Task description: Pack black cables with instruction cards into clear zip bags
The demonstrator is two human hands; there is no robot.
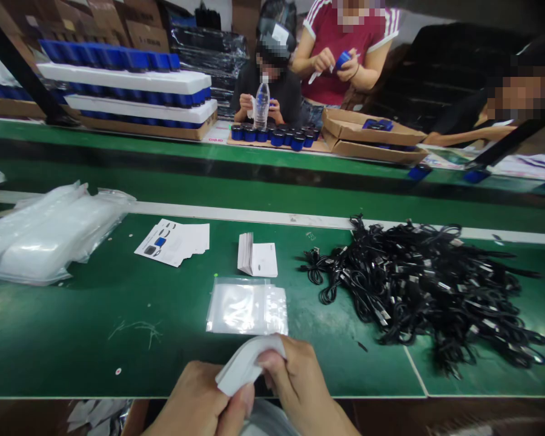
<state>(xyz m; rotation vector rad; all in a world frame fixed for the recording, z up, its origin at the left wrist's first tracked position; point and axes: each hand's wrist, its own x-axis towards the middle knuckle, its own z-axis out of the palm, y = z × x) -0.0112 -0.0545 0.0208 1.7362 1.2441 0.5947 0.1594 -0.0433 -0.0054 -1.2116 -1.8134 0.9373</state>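
Left hand (193, 399), right hand (297, 384) pinch one folded white sheet (246, 363).

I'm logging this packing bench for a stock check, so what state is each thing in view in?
Left hand: pinching the sheet's near end
Right hand: pinching its far end
White flexible sheet: curled between both hands
Clear zip bag: lying flat, untouched
Black cables: tangled in a heap
Leaflet stack: fanned slightly, on the bench
Printed sheets: loose, overlapping
Cardboard box: open, flaps folded out
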